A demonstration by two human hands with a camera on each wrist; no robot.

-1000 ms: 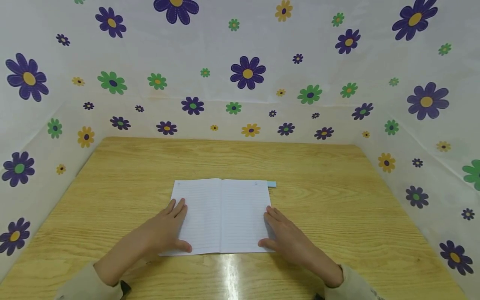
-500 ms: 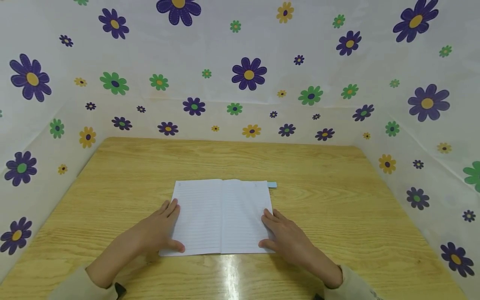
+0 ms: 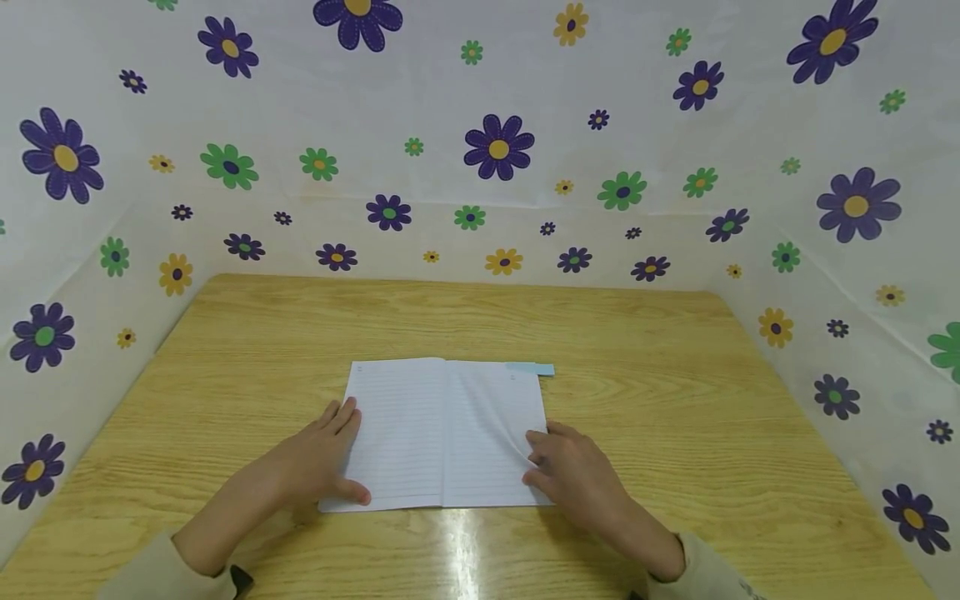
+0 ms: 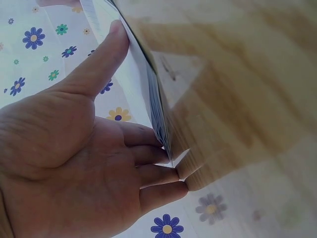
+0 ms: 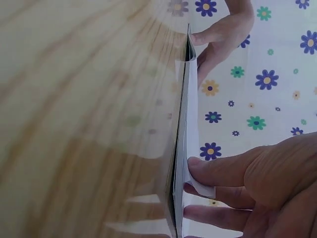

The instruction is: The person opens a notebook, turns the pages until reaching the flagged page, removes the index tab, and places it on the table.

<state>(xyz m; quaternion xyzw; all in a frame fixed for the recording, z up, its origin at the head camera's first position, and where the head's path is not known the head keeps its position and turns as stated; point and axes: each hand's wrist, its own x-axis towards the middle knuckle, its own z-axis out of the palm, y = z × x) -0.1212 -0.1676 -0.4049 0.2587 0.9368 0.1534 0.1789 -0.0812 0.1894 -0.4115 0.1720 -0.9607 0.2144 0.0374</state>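
Observation:
An open notebook (image 3: 397, 433) with lined white pages lies on the wooden table. My left hand (image 3: 315, 454) rests along the left page's outer edge, thumb on the paper near the bottom corner. In the left wrist view its fingers (image 4: 158, 176) are straight beside the stack of pages. At the right edge, my right hand (image 3: 577, 471) pinches a single page (image 3: 487, 408), which is bowed up in a diagonal crease. The right wrist view shows the thumb (image 5: 213, 171) pressing the page's curled edge (image 5: 204, 190) against the fingers.
A light blue tab (image 3: 546, 370) sticks out past the notebook's top right corner. White sheeting (image 3: 435, 100) with printed flowers rises behind the wooden table (image 3: 637, 358) and along both sides. Light reflects off the tabletop below the spine.
The left hand has slid slightly left, toward the page edge. The right fingers have curled in and gathered up the right page, which now bulges, uncovering more of the blue strip at the top.

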